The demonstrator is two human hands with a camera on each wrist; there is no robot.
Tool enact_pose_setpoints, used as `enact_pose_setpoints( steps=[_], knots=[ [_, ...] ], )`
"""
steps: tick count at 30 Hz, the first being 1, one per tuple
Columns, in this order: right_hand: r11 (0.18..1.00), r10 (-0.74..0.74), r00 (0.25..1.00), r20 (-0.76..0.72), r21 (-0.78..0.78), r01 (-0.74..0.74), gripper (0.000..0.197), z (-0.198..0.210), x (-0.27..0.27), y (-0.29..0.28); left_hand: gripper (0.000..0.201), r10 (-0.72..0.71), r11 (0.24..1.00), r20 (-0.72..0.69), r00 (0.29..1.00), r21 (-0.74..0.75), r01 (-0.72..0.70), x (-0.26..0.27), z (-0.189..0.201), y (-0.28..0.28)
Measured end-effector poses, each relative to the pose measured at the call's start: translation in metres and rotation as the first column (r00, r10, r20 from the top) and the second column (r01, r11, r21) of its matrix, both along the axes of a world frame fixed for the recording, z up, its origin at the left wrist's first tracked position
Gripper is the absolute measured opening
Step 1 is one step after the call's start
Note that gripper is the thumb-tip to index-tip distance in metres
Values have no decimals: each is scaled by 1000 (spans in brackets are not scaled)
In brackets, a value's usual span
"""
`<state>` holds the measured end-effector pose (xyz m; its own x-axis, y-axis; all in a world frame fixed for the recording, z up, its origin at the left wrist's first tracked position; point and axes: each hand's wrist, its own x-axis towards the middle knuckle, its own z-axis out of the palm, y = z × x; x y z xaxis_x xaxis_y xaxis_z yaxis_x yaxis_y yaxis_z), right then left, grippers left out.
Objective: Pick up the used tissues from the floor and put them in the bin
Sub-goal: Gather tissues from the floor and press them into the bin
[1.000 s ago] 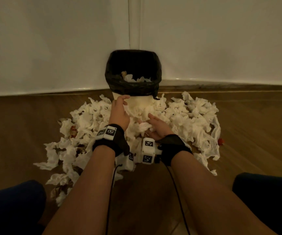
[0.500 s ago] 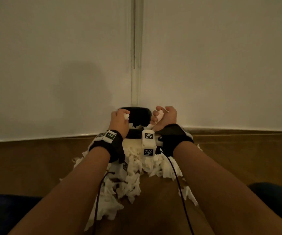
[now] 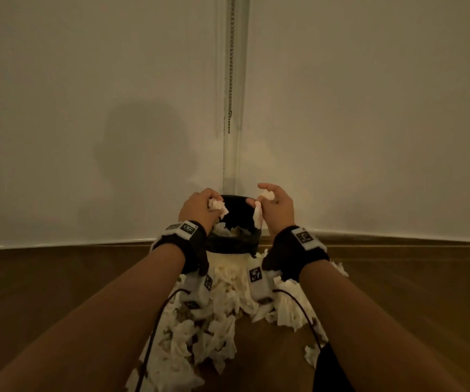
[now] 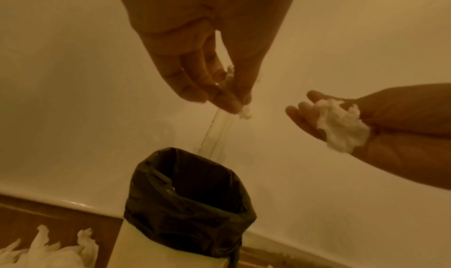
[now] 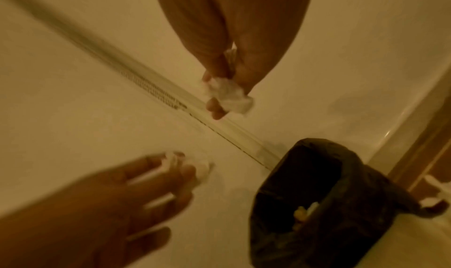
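A white bin with a black liner (image 3: 232,240) stands in the wall corner; some tissues lie inside it. Both hands hover just above its rim. My left hand (image 3: 199,207) grips a crumpled white tissue (image 3: 218,208) over the bin's left side. In the left wrist view its fingertips pinch that tissue (image 4: 244,111) above the bin (image 4: 192,191). My right hand (image 3: 277,206) holds another tissue wad (image 3: 265,197) over the right side, and in the right wrist view this wad (image 5: 229,96) sits between thumb and fingers. A pile of tissues (image 3: 199,332) covers the floor in front.
White walls meet in a corner with a vertical strip (image 3: 231,108) right behind the bin. Brown wooden floor (image 3: 58,278) spreads left and right of the pile. Wrist camera cables (image 3: 154,329) hang under both forearms. A dark knee (image 3: 332,372) shows at bottom right.
Both hands left the floor pile, each taking a tissue, and rose to the bin. Since half a second ago they have spread slightly apart above its rim.
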<state>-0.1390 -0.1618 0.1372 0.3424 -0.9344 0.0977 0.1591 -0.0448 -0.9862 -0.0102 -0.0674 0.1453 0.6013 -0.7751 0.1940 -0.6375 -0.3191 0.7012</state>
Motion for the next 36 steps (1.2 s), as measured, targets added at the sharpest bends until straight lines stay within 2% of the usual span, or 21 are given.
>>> enact_pose_setpoints(
  steps=[4,7,9,11,14,16,17,19,22,24,26,28,30,33,35,36],
  knots=[
    [986,-141,965,-221,-121,117,19,-32,19,-17,19,-39,998,55,998,56,36,4,-23,-26],
    [985,-167,941,-296,-83,149,17,-55,32,-28,23,-6,998,57,998,68,2,10,-40,-41],
    [986,-166,928,-333,-74,150,24,-66,38,-37,29,-2,999,46,999,54,0,14,-50,-47],
    [994,-101,913,-395,-74,78,35,-73,46,-44,37,-3,997,30,1000,71,1,19,-57,-52],
    [993,116,878,-464,19,-120,61,-79,53,-49,53,-82,976,5,997,203,79,26,-64,-57],
    [983,176,838,-517,40,-182,69,-84,52,-52,57,-100,969,-21,995,224,102,28,-67,-57],
    [983,157,815,-559,9,-183,69,-85,51,-54,56,-94,974,-37,995,203,100,29,-68,-55],
    [990,19,798,-602,-102,-100,60,-86,46,-56,52,-81,988,-46,996,131,86,30,-71,-48],
    [966,-197,806,-558,-250,63,39,-85,40,-47,48,-55,997,-31,998,53,56,32,-80,-30],
    [966,-181,821,-541,-253,47,33,-89,38,-34,46,-25,997,0,1000,68,25,33,-92,-14],
    [977,-81,829,-554,-208,-43,27,-95,38,-18,42,5,993,2,1000,117,-6,33,-107,2],
    [975,49,796,-603,-145,-169,23,-102,38,-1,36,54,983,-17,998,179,-50,29,-122,21],
    [943,214,690,-692,-38,-330,22,-111,39,17,32,97,961,-25,995,261,-87,26,-137,44],
    [834,411,400,-819,161,-527,23,-127,38,44,30,139,913,-59,989,395,-105,21,-157,86],
    [778,367,216,-905,172,-604,27,-142,37,58,30,157,875,-49,986,470,-116,18,-169,114],
    [759,319,157,-935,152,-633,30,-151,36,64,30,161,854,-48,986,507,-115,16,-175,128]
  ],
)
